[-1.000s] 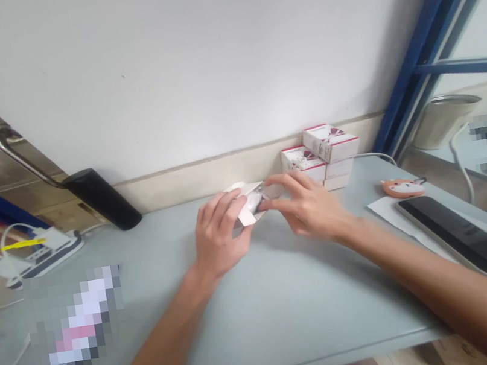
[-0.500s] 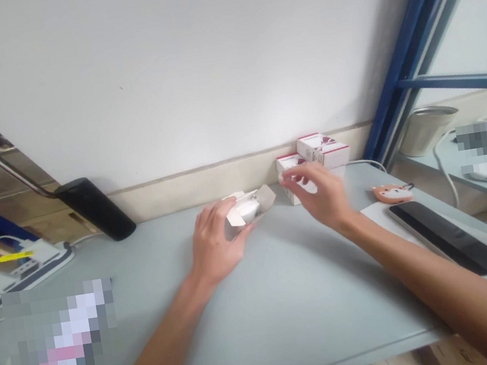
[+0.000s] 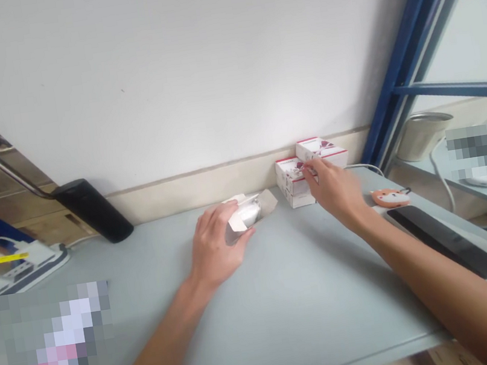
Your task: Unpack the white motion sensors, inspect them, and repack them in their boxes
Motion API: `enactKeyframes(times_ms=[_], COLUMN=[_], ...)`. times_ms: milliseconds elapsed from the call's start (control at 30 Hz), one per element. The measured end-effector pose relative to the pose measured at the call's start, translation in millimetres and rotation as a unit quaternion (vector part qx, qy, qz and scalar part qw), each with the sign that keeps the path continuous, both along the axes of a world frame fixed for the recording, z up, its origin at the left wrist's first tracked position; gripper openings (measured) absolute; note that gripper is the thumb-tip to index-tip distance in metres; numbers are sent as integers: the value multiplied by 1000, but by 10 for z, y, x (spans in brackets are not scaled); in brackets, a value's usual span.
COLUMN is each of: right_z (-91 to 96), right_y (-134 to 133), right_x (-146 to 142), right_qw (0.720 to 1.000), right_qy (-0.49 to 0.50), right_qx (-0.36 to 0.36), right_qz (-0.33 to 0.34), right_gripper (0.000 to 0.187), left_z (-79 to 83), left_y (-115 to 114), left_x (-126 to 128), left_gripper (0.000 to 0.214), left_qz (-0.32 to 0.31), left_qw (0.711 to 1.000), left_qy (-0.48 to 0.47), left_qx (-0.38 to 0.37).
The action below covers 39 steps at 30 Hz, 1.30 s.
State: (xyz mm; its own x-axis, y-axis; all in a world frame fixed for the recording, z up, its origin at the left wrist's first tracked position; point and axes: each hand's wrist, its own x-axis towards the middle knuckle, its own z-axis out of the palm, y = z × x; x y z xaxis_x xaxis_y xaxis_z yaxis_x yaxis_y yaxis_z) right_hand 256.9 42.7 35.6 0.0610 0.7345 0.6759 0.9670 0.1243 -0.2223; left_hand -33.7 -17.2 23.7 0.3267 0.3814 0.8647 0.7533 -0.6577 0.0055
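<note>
My left hand (image 3: 216,244) is closed around a small open white carton (image 3: 248,212) lying on its side on the grey table (image 3: 288,298); its flaps are spread to the right and a white object sits inside. My right hand (image 3: 333,188) reaches to the stack of red-and-white boxes (image 3: 302,177) against the wall, fingertips touching the top of the stack. The fingers are curled over the boxes, and I cannot see whether they grip anything.
A black cylinder with a metal handle (image 3: 87,209) leans at the back left, by a white power strip (image 3: 18,268). A dark tablet (image 3: 448,240) and an orange fox-shaped item (image 3: 390,197) lie on the right. A blue frame (image 3: 407,54) borders the right side.
My right hand left the open carton and moved right and back to the stacked boxes. My left hand stayed on the carton.
</note>
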Motion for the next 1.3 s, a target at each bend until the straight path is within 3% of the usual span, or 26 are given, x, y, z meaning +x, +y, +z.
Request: enactKeyframes(times_ms=[100, 200, 267, 367, 467, 533, 667, 767, 867, 1000, 1200, 1300], right_z=[46, 66, 41, -32, -94, -119, -160, -197, -224, -209, -86, -28], right_y=[-118, -325, -464, -599, -636, -630, -584, -529, -477, -425, -425, -464], right_x=[-115, -321, -472, -654, -757, -791, -807, -788, -762, -719, -653, -644], right_qw=[994, 972, 959, 957, 950, 926, 871, 853, 853, 874, 905, 911], right_qy=[27, 47, 31, 35, 140, 230, 359, 396, 395, 365, 317, 299], right_qx=[90, 177, 182, 99, -20, -74, -119, -117, -114, -98, -11, 36], right_qz=[48, 144, 215, 272, 278, 291, 313, 321, 321, 306, 285, 283], right_gripper=[28, 21, 18, 21, 25, 27, 27, 20, 17, 17, 12, 8], left_z=[-3, -5, 0, 14, 8, -16, -74, -84, -68, -48, 5, 62], left_y=[-6, -18, -26, -39, -65, -93, -150, -168, -166, -150, -133, -155], left_x=[7, 10, 6, 3, 45, 102, 202, 206, 189, 209, 220, 208], left_gripper=[61, 60, 58, 60, 63, 63, 62, 66, 71, 76, 82, 84], left_qz=[5, 19, 29, 34, 21, -1, -59, -84, -95, -77, -45, -49], left_qw=[1000, 999, 997, 995, 993, 992, 990, 989, 988, 991, 998, 997], left_qy=[8, 37, 61, 79, 87, 85, 74, 75, 84, 91, 40, 60], left_qx=[14, 32, 41, 59, 83, 96, 103, 99, 83, 60, 18, 28])
